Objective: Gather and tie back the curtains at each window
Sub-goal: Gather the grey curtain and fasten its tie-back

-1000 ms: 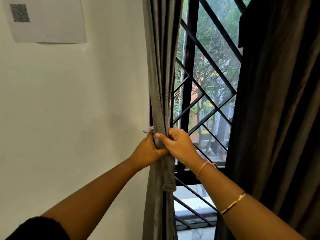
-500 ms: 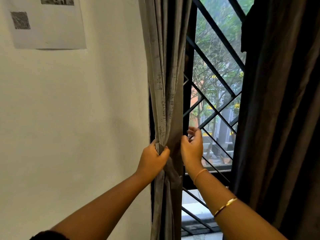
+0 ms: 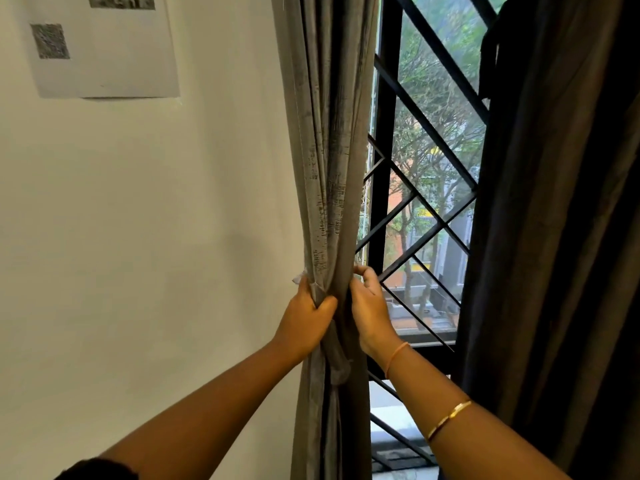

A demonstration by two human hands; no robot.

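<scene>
Clearly, the grey curtain (image 3: 329, 188) is soft, pliable cloth: it hangs in long folds at the left edge of the window (image 3: 429, 174), against the white wall (image 3: 156, 237), and it is already pressed into a narrow bundle at the place where the hands meet. I judge it rather light, and it should give way easily, but the folds will spread again when the squeeze is released. The best place to hold it seems to be this narrow waist, where the bundle is thinnest.

The left hand (image 3: 306, 318) is closed around the wall side of the bundle, with the thumb across the front folds. The right hand (image 3: 369, 306) lies against the window side with curled fingers (image 3: 362, 271); whether they pinch cloth or a tie I cannot tell. Just below the hands a short strip of grey fabric (image 3: 337, 362) hangs down, maybe the tie-back, and a small white piece (image 3: 298, 279) shows at the wall behind the left hand, possibly a hook.

I count two curtains: the grey one and a dark curtain (image 3: 554, 237) at the right edge of the window, hanging loose. There is one window with a black grille (image 3: 436, 129), one sheet of paper (image 3: 104, 46) on the wall, two hands, and two bracelets on the right arm, an orange band (image 3: 396, 356) and a gold bangle (image 3: 448, 419).
</scene>
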